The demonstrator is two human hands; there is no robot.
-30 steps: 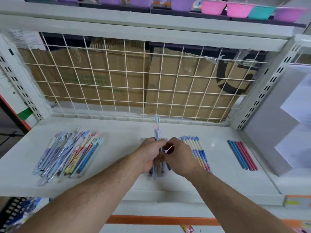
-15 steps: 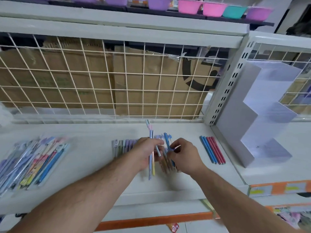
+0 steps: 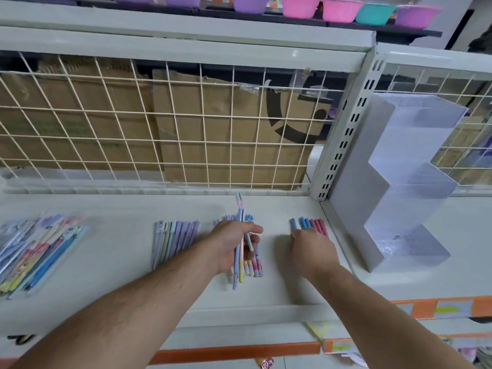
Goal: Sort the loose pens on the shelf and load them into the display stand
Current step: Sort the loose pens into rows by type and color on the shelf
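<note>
My left hand [image 3: 234, 243] grips a few pens [image 3: 240, 209] upright over a row of pastel pens [image 3: 253, 265] lying on the white shelf [image 3: 106, 286]. My right hand [image 3: 310, 249] rests palm down on the near ends of a small row of blue and red pens [image 3: 310, 224]; its fingers are hidden under the hand. A row of grey and purple pens [image 3: 174, 238] lies to the left. A mixed heap of loose pens [image 3: 40, 251] sits at the far left. The white stepped display stand [image 3: 399, 182] stands on the neighbouring shelf to the right.
A wire grid [image 3: 159, 123] backed by cardboard closes the rear of the shelf. A perforated upright post [image 3: 343, 134] separates the two shelf bays. Coloured bowls [image 3: 332, 9] line the shelf above. Orange price strips [image 3: 436, 307] run along the front edges.
My right hand left the bundle and moved right onto the blue and red pens. My left hand keeps hold of a few pens. The view swung to the right.
</note>
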